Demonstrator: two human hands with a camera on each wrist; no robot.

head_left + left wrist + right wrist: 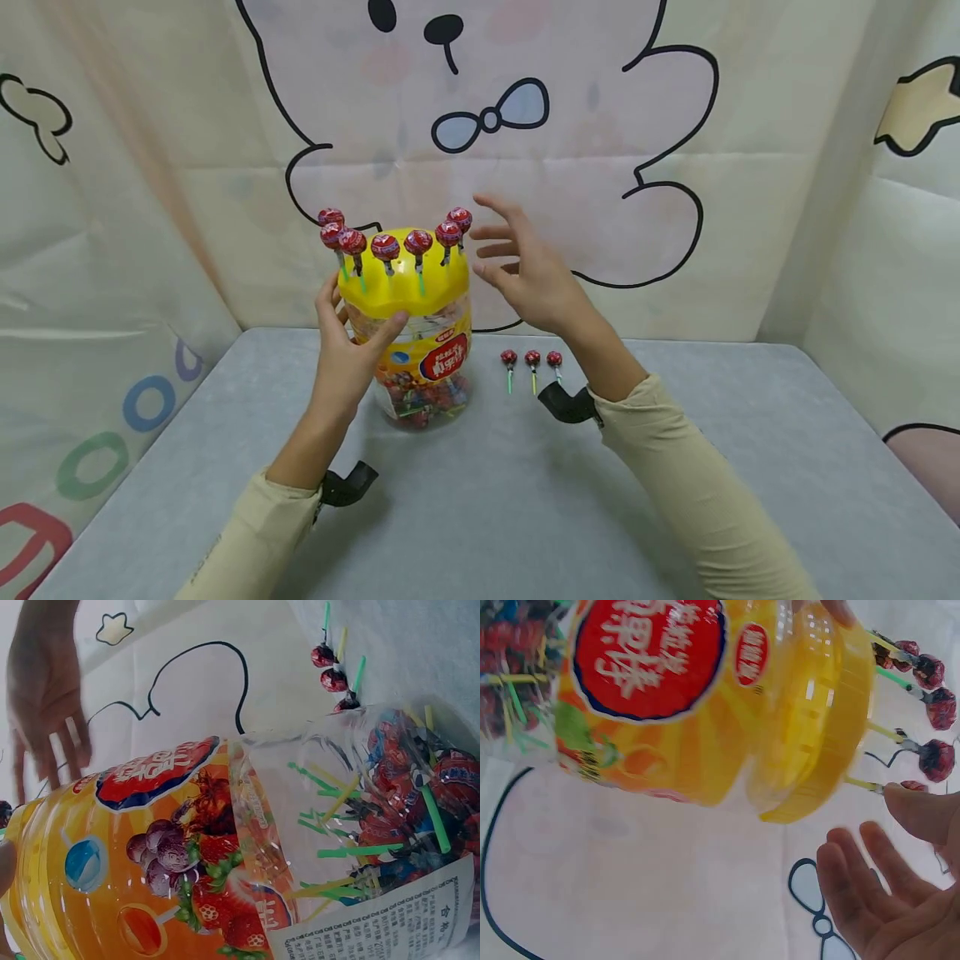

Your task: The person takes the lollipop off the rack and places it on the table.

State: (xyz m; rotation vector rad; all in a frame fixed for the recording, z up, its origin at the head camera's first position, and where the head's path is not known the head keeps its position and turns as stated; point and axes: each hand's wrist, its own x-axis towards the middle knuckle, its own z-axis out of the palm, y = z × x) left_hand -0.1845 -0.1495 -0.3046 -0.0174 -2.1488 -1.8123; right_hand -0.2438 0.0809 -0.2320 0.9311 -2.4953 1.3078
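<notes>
A clear plastic candy jar [442, 360] with a yellow and red fruit-printed label stands upright. Several red-wrapped lollipops [417, 242] stick up by their sticks around the rim of its yellow lid [401, 287]. My left hand [347, 362] grips the jar's left side just below the lid, thumb across the front. To the right of the lid, my right hand [528, 271] is raised with fingers spread and loosely bent, holding nothing. Its thumb overlaps a lollipop's stick in the right wrist view. Loose lollipops [390, 787] fill the jar's bottom.
In a row to the jar's right, three lollipops [532, 359] lie on the grey-covered table [480, 517]. Behind the table hangs a pale curtain [757, 208] with cartoon drawings. Black wrist mounts [348, 485] project from both sleeves.
</notes>
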